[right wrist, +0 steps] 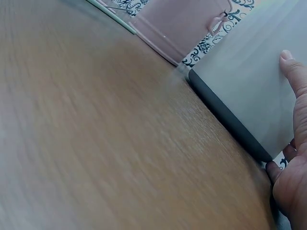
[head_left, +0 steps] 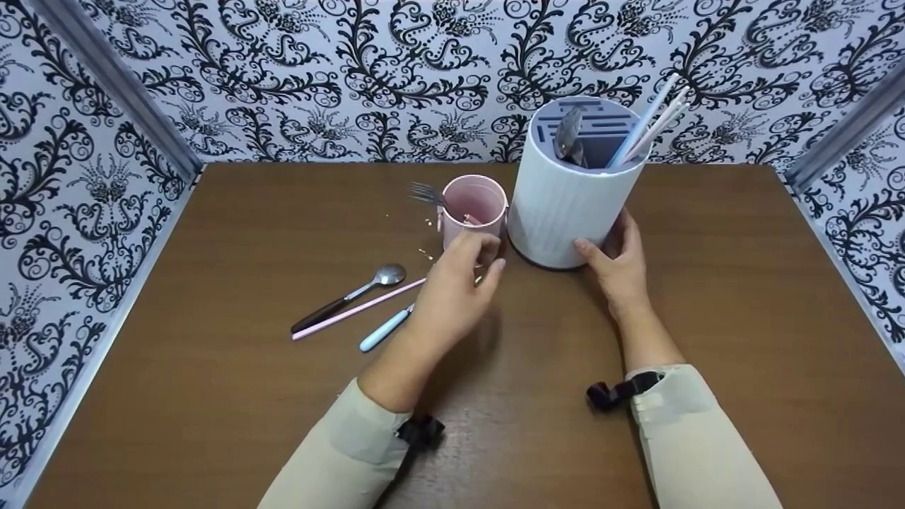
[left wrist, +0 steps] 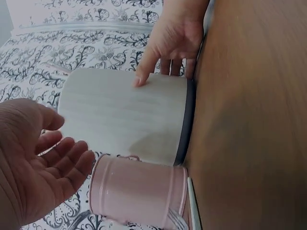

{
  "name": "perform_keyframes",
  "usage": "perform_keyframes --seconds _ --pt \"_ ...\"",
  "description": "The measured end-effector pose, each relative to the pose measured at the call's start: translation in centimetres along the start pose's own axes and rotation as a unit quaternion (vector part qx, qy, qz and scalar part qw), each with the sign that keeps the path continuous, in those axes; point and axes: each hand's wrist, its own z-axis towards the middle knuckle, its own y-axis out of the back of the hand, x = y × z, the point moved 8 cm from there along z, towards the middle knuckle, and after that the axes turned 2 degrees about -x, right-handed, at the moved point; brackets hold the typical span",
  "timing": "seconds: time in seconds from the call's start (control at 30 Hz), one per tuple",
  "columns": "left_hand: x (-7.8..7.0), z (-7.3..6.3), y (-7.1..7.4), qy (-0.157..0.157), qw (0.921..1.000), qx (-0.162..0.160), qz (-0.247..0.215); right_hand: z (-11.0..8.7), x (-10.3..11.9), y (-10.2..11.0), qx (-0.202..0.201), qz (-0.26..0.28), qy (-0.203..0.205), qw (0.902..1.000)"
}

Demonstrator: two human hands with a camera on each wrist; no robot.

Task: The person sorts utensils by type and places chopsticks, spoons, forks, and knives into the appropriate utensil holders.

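My right hand (head_left: 626, 265) grips the lower right side of a white ribbed utensil holder (head_left: 565, 205), thumb in front and fingers behind. The holder has a grey slotted top and a dark base (right wrist: 225, 117). Spoons (head_left: 568, 134) and several pale sticks (head_left: 654, 120) stand in it. My left hand (head_left: 456, 290), empty with fingers loosely bent, hovers just in front of a pink cup (head_left: 456, 237). In the left wrist view the left hand (left wrist: 43, 163) is apart from the cup (left wrist: 136, 189). A fork (head_left: 428, 194) leans out over the cup's left rim.
Left of the cup, a black-handled spoon (head_left: 346, 300), a pink stick (head_left: 360, 309) and a light-blue-handled utensil (head_left: 385, 332) lie on the brown table (head_left: 212, 396); my left hand hides that utensil's far end. Pale crumbs are scattered near the cup. Patterned walls (head_left: 452, 85) enclose the table.
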Motion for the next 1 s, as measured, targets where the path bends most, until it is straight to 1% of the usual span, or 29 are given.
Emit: perform_keyframes --seconds 0.13,0.23,0.33,0.4,0.5,0.63,0.77,0.87,1.0 --pt "1.0 -0.2 0.0 0.039 0.9978 0.046 0.029 0.0 0.0 0.1 -0.001 0.008 0.004 1.0000" --pt "1.8 -0.4 -0.1 0.065 0.9931 0.084 0.049 -0.1 0.0 0.1 0.002 0.007 0.004 1.0000" --pt "2.5 -0.8 -0.4 0.081 0.9859 0.128 0.071 -0.2 -0.2 0.3 0.001 -0.006 -0.007 1.0000" --pt "3.0 -1.1 -0.7 0.092 0.9791 0.157 0.090 -0.2 -0.2 0.3 0.001 -0.016 -0.012 0.9998" --pt "3.6 -1.5 -0.8 0.107 0.9684 0.190 0.121 -0.2 -0.2 0.3 0.000 -0.022 -0.014 0.9997" --pt "4.4 -1.9 -0.9 0.116 0.9552 0.220 0.161 -0.1 0.0 0.2 0.002 -0.020 -0.009 0.9998" --pt "4.7 -2.3 -0.9 0.114 0.9446 0.250 0.179 -0.1 0.0 0.1 0.002 -0.017 -0.010 0.9998" --pt "4.8 -2.5 -0.9 0.110 0.9403 0.267 0.181 -0.1 -0.1 0.1 0.001 -0.019 -0.011 0.9998" --pt "5.0 -2.7 -1.0 0.099 0.9375 0.277 0.185 -0.1 -0.2 0.1 0.000 -0.024 -0.013 0.9996"
